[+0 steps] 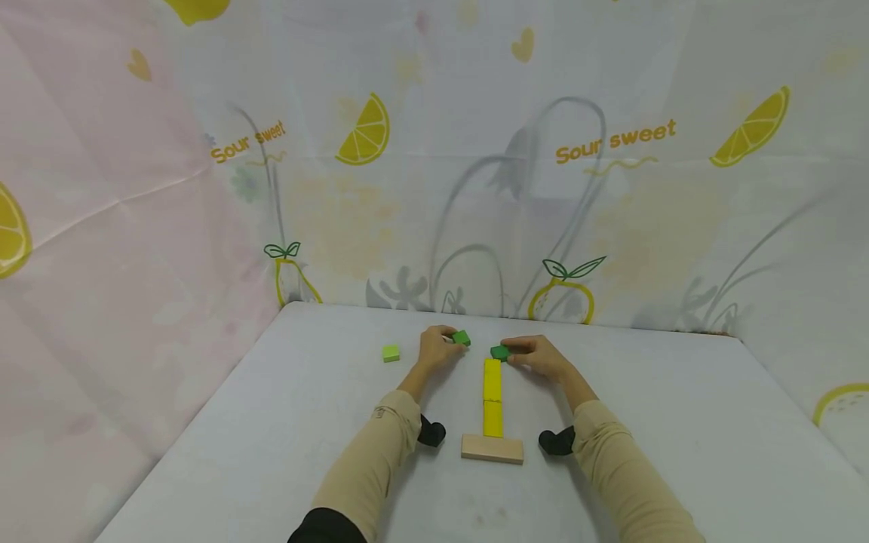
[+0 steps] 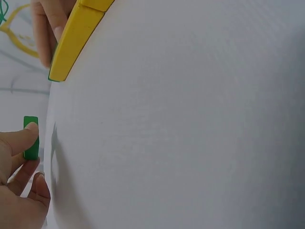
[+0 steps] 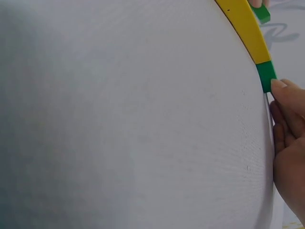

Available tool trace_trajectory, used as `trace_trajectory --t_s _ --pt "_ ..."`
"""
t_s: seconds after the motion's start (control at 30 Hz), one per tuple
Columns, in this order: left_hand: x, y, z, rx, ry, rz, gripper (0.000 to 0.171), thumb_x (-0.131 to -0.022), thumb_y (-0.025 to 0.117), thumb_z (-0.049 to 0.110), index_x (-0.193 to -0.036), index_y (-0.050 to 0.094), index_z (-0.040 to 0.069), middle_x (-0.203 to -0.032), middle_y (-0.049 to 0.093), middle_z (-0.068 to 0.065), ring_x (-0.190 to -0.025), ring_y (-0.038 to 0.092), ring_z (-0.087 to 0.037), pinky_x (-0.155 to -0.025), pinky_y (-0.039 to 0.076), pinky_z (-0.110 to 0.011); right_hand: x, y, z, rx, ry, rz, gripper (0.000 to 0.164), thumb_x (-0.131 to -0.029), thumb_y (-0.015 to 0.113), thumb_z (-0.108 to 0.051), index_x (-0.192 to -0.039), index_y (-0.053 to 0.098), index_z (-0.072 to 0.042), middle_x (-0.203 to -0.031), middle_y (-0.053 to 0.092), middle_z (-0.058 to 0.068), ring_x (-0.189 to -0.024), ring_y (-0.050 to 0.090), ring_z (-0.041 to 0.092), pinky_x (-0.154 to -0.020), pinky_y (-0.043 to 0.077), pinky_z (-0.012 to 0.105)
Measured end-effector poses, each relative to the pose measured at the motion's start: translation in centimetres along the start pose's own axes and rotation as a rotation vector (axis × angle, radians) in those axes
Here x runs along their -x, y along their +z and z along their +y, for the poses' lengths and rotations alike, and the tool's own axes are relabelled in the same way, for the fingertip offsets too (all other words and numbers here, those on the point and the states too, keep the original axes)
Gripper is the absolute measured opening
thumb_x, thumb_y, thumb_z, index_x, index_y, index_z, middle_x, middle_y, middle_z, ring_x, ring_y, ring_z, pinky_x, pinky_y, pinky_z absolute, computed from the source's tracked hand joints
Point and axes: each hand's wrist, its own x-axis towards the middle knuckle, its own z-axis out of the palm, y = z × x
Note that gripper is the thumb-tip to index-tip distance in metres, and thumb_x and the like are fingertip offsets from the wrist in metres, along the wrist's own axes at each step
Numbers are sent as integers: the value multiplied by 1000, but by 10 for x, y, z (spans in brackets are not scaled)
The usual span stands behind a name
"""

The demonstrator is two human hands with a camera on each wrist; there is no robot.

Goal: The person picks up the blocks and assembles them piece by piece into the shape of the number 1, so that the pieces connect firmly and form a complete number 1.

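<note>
Between thumb and fingers, my left hand [image 1: 434, 349] pinches a green block [image 1: 462, 338]; the left wrist view shows this green block [image 2: 31, 138] held above the tabletop. My right hand [image 1: 541, 357] pinches a darker green block [image 1: 499, 352] at the far end of a line of yellow blocks. In the right wrist view, that darker block [image 3: 266, 76] meets the yellow end, with the thumb on its side. The farther yellow block [image 1: 492, 379] and the nearer yellow block [image 1: 492, 419] run end to end. Crosswise at their near end is a plain wooden block [image 1: 492, 449].
A light green block [image 1: 391, 353] lies alone, left of my left hand. The white table [image 1: 258, 445] ends at the back against a printed curtain [image 1: 421, 226]. Black wrist-worn pieces [image 1: 431, 432] stick out from both sleeves above the table.
</note>
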Motion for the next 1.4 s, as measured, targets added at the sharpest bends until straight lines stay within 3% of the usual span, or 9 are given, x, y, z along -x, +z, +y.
trace_trajectory --t_s 0.47,0.7,1.4 --pt "0 14 8 4 -14 -20 36 -74 76 6 -107 67 -6 -101 66 -19 -97 57 -30 -89 45 -41 0 0 -2 -9 -14 0 42 -86 63 -4 -125 55 8 -130 52 26 -126 42 41 -105 29 52" --pt "1 19 8 -5 45 -3 34 -72 77 6 -102 68 -7 -97 67 -19 -95 58 -31 -89 45 -41 1 0 -3 -1 -15 3 42 -86 63 -5 -125 55 8 -129 53 26 -126 42 41 -105 30 52" --pt "2 29 16 -130 -27 -35 33 -74 77 10 -104 69 -2 -99 68 -15 -95 60 -29 -84 48 -39 2 0 -5 -38 -23 -6 42 -86 62 -2 -125 53 11 -130 51 27 -126 41 41 -105 29 52"
